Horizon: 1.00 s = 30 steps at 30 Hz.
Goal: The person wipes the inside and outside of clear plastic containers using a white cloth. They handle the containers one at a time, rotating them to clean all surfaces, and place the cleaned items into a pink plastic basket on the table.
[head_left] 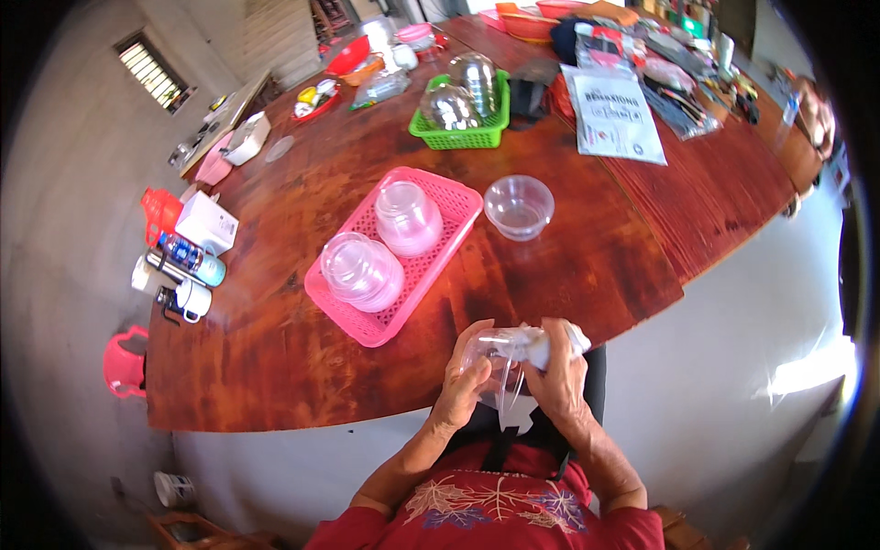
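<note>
Just past the table's near edge, my left hand (461,387) is closed around a clear plastic bowl (500,346), which is tilted on its side. My right hand (561,383) grips a white cloth or tissue (570,343) against the bowl's right side; part of it is hidden by the fingers. Beyond my hands, a pink perforated basket (423,286) carries two upside-down stacks of clear bowls, a near stack (364,275) and a far stack (407,220). One more clear bowl (520,209) stands upright on the table, right of the basket.
The brown wooden table (275,376) has a curved near edge. Farther back is a green basket (458,139) of clear rounded containers. A white printed bag (616,115) lies right of it, near assorted clutter. Along the left edge stand a bottle (179,249), white mug (192,300) and white box (207,223).
</note>
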Tool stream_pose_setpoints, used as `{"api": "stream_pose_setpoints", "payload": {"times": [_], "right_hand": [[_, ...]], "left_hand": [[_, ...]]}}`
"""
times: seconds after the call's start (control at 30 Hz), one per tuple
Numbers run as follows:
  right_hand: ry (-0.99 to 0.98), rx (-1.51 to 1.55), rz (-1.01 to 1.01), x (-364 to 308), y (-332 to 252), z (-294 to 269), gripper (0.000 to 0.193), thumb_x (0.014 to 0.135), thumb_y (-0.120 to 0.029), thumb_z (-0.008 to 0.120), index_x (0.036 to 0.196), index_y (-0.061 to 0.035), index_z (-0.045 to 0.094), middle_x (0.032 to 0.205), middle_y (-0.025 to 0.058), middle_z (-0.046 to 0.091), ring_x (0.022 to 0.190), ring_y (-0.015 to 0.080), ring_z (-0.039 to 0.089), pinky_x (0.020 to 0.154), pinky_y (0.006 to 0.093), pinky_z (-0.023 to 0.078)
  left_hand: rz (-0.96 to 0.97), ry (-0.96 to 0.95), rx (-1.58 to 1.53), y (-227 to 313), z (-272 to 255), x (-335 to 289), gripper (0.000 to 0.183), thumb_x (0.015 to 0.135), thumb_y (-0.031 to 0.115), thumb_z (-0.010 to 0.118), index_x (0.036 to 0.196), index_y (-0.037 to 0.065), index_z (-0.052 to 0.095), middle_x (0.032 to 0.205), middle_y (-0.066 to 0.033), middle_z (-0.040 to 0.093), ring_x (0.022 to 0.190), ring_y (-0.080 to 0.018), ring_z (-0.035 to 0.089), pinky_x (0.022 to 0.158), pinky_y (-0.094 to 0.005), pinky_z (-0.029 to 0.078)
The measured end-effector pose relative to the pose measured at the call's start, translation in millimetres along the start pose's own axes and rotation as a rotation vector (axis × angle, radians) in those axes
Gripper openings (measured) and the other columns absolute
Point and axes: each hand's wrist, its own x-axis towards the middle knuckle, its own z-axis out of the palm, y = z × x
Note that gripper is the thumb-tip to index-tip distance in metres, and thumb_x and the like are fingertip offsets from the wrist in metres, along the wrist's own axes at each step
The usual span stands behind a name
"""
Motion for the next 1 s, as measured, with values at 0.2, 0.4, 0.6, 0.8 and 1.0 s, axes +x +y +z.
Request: {"api": "stream_pose_setpoints", "payload": {"times": [0.2,0.4,0.6,0.8,1.0], "right_hand": [[-0.178,-0.122,-0.199,9.0,-8.5,3.1,0.043,0.063,-0.012,0.073,0.104,-0.0038,0.062,0.092,0.0149,0.060,0.081,0.0315,0.062,0.065,0.0384,0.054],[-0.546,0.018,-0.185,5.2,-12.5,3.1,0.033,0.077,-0.018,0.067,0.106,-0.0038,0.060,0.089,0.0173,0.061,0.072,0.0320,0.065,0.057,0.0368,0.054],[-0.898,0.881,0.485,6.2,-7.1,-25.3,0.035,0.081,0.004,0.062,0.114,0.0019,0.056,0.089,0.0081,0.062,0.089,0.0165,0.061,0.079,0.0324,0.051],[-0.209,1.226,0.469,7.4,-28.4,-4.3,0.036,0.082,-0.008,0.062,0.116,-0.0002,0.053,0.103,0.0061,0.060,0.093,0.0137,0.058,0.081,0.0287,0.047],[-0.434,0.657,-0.007,0.2,-40.7,-32.0,0.030,0.073,-0.001,0.063,0.102,-0.0025,0.057,0.094,0.0135,0.061,0.082,0.0270,0.061,0.074,0.0361,0.048]], "left_hand": [[-0.018,-0.023,-0.051,-5.4,4.5,2.8,0.063,0.090,0.033,0.059,0.141,0.014,0.028,0.121,-0.0055,0.049,0.101,-0.0129,0.054,0.064,-0.0237,0.051],[0.098,0.023,0.293,-6.9,2.9,1.2,0.066,0.089,0.031,0.062,0.141,0.010,0.029,0.124,-0.0098,0.046,0.113,-0.0164,0.048,0.093,-0.0324,0.043],[0.070,0.025,0.018,-7.7,-17.3,2.2,0.065,0.089,0.029,0.061,0.142,0.008,0.028,0.125,-0.0118,0.045,0.116,-0.0181,0.044,0.100,-0.0331,0.036],[0.176,-0.040,0.071,-4.2,-7.9,4.7,0.068,0.089,0.024,0.063,0.143,0.009,0.024,0.125,-0.0123,0.042,0.104,-0.0131,0.051,0.072,-0.0237,0.051],[0.112,-0.109,-0.191,15.9,4.9,8.2,0.063,0.092,0.032,0.057,0.142,0.007,0.027,0.127,-0.0132,0.045,0.112,-0.0196,0.051,0.093,-0.0337,0.046]]}}
